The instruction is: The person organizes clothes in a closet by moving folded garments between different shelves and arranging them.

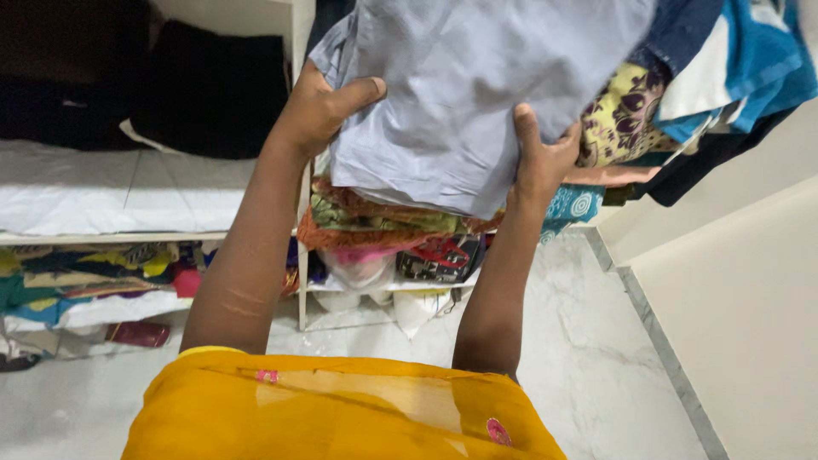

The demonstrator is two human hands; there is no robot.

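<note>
On the far left, a dark garment sits on a white-lined shelf, and below that shelf lie colourful folded clothes. Moving right, the left hand is raised in front of the shelving, its thumb laid across the front of a folded grey cloth and its fingers tucked behind the cloth's left edge, so it grips the cloth from that side. That cloth sits on top of a stack of folded clothes in orange, green and red, touching the top of the stack. Under the stack, a lower shelf holds a clear plastic bag and a dark packet. Further right, the right hand clasps the cloth's lower right corner, thumb pointing up against its front. Beside it hang patterned yellow, teal and blue clothes. Along the bottom spreads a yellow garment on the person, above a white marble floor.
</note>
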